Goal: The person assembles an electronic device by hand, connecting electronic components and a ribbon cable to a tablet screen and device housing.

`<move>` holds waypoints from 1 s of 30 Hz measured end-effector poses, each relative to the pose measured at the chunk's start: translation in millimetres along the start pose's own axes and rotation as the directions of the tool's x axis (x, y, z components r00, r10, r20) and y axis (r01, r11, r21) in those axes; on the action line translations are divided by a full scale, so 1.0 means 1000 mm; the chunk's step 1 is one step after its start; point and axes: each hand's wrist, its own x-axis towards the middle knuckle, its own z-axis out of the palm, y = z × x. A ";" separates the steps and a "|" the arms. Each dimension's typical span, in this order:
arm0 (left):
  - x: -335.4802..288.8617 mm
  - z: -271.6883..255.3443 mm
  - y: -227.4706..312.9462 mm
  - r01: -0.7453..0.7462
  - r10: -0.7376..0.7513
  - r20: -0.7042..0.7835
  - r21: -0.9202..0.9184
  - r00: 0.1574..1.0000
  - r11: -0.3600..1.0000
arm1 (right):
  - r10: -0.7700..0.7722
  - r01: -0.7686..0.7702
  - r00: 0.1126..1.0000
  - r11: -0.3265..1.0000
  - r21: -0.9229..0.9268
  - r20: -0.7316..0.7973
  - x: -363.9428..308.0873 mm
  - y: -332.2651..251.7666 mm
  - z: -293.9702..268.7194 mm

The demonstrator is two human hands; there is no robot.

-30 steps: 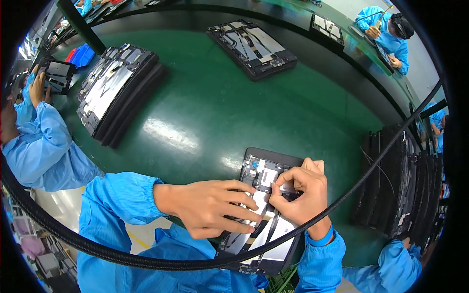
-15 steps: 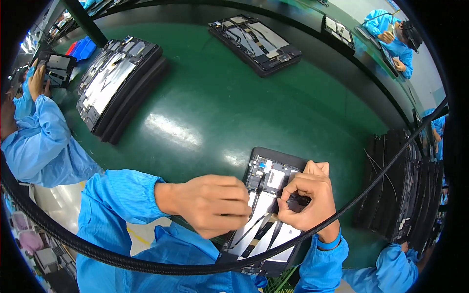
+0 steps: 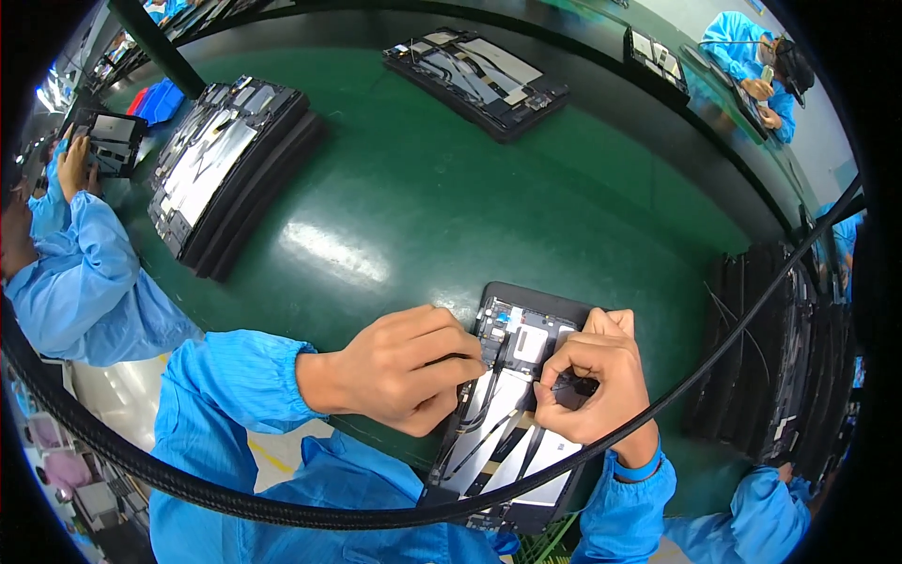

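Plainly, silver panels (image 3: 551,451) inside casing (image 3: 531,296).

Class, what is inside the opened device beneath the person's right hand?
Silver panels and dark strips show inside the opened device. The right hand hides part of its right side; a braided black cable hides a band lower down.

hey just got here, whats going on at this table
A person in blue workwear is working with both hands on an opened, tablet-like device with its internal parts showing. The left hand is curled at its upper left edge and the right hand is curled over its right side; whether either pinches something is hidden. A similar opened device lies farther back, with a stack of them to the left.
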 end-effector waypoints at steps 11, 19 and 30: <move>0.005 -0.008 0.019 0.055 -0.070 0.141 0.107 0.987 0.993 | 0.009 -0.009 1.000 1.000 0.023 0.001 0.000 0.001 0.000; 0.006 -0.007 0.019 -0.067 0.022 0.186 0.243 0.982 0.968 | -0.007 0.007 1.000 1.000 0.027 -0.025 0.000 0.001 -0.003; 0.027 -0.003 -0.014 -0.333 0.294 0.284 0.098 0.913 0.938 | -0.034 0.016 0.991 0.990 -0.139 -0.132 -0.007 -0.001 -0.018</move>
